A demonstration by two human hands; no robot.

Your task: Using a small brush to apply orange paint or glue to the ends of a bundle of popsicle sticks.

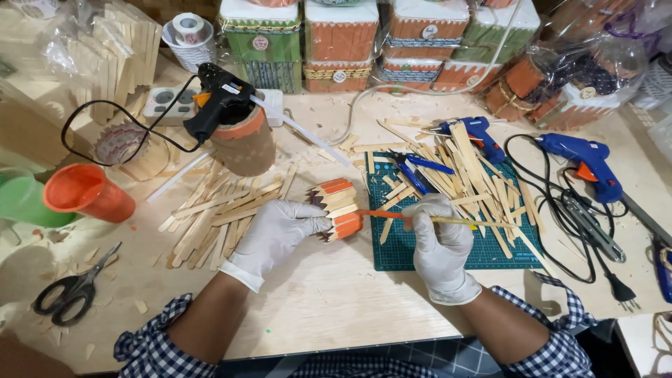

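My left hand [274, 236], in a white glove, grips a small holder made of wooden sticks [337, 208], lying on its side and partly painted orange. A thin paintbrush [462, 222] with an orange tip is held in my gloved right hand [441, 241]; the tip touches the holder's orange end. Both hands work just above the wooden table [329, 294], at the left edge of a green cutting mat [406, 255].
Loose wooden sticks [210, 217] lie left of the holder and across the mat. A black glue gun [218, 103] rests on a stick holder. Two blue glue guns [584, 162] sit right, black scissors [73, 288] at the near left, and an orange cup [87, 192] at far left.
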